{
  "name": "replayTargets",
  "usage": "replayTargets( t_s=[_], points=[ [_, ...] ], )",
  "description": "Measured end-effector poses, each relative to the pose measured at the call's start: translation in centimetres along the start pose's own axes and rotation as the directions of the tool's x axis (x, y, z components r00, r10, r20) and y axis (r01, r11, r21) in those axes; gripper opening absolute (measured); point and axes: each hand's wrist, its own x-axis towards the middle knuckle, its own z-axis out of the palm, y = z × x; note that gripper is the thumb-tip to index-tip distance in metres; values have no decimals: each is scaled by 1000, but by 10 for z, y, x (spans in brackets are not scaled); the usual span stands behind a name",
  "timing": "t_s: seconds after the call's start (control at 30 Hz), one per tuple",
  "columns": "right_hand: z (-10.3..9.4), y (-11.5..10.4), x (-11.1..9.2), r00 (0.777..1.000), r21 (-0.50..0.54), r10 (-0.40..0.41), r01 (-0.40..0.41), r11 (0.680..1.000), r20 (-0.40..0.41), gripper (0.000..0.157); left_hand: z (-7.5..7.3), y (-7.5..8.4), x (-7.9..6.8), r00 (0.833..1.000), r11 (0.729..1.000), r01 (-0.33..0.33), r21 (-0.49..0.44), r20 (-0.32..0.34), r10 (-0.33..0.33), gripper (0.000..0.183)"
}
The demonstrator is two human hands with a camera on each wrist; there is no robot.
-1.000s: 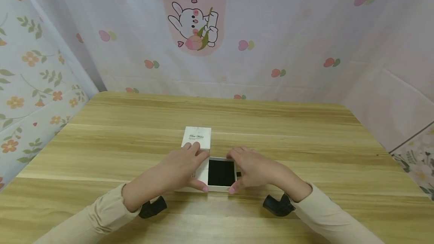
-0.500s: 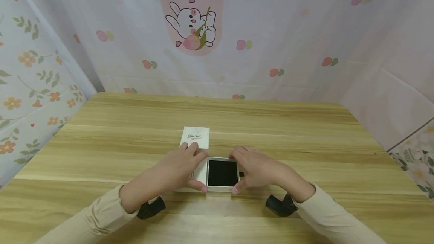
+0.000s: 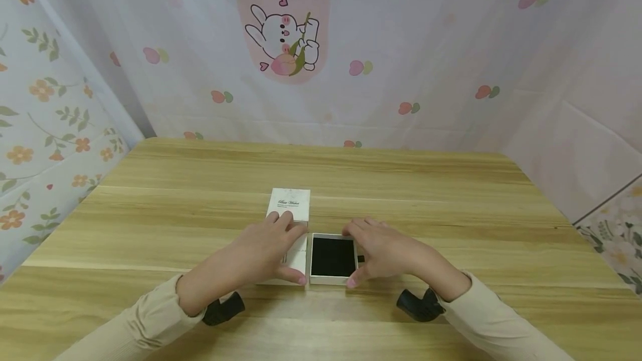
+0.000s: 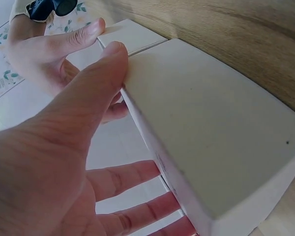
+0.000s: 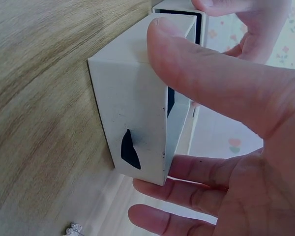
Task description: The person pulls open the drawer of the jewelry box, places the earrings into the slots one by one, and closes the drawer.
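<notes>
My left hand (image 3: 256, 249) holds a white box sleeve (image 3: 297, 258), thumb at its near side and fingers across the top and far side. In the left wrist view the sleeve (image 4: 201, 113) is large and close. Just right of it lies a shallow white box drawer (image 3: 335, 281) with a black lining (image 3: 333, 257), a narrow gap between the two. My right hand (image 3: 383, 250) grips the drawer's right end between thumb and fingers. A black pull tab (image 5: 130, 150) sticks out of that end. The right wrist view shows the sleeve's open end (image 5: 199, 27) behind the drawer.
A white box printed "Best Wishes" (image 3: 290, 202) stands behind the sleeve, partly covered by my left fingers. A small silvery knobbly object (image 5: 73, 229) shows at the right wrist view's bottom edge. Printed curtains (image 3: 401, 43) hang beyond the wooden table (image 3: 426, 194).
My right hand has drawn the drawer rightward, out of the sleeve, and a gap now shows between them. My left hand stays on the sleeve.
</notes>
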Motion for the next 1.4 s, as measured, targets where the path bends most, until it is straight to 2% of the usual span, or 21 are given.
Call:
replayTargets(
  t_s=[0.2, 0.5, 0.73, 1.0, 1.17, 1.4],
  points=[
    [-1, -1, -1, 1000, -9, 8, -8, 1000, 7, 79, 0, 0, 1, 1000, 1000, 4, -15, 17, -4, 80],
    [-3, -4, -1, 999, -9, 37, -37, 999, 22, 79, -3, -1, -1, 1000, 1000, -23, -11, -5, 23, 79],
    [-2, -3, 0, 999, -7, 38, -38, 999, 27, 80, -2, 3, 7, 999, 999, -45, -2, 20, 45, 78],
    [-2, -3, 0, 999, 0, 35, -35, 999, 30, 78, 5, 9, 15, 998, 998, -62, -32, 26, 62, 77],
    [-2, -3, 0, 999, -2, 38, -38, 999, 31, 78, 9, 12, 19, 995, 994, -94, -54, 14, 94, 74],
    [-2, -2, 0, 999, 0, 33, -33, 999, 27, 78, 11, 12, 20, 995, 993, -103, -61, 8, 104, 71]
  ],
)
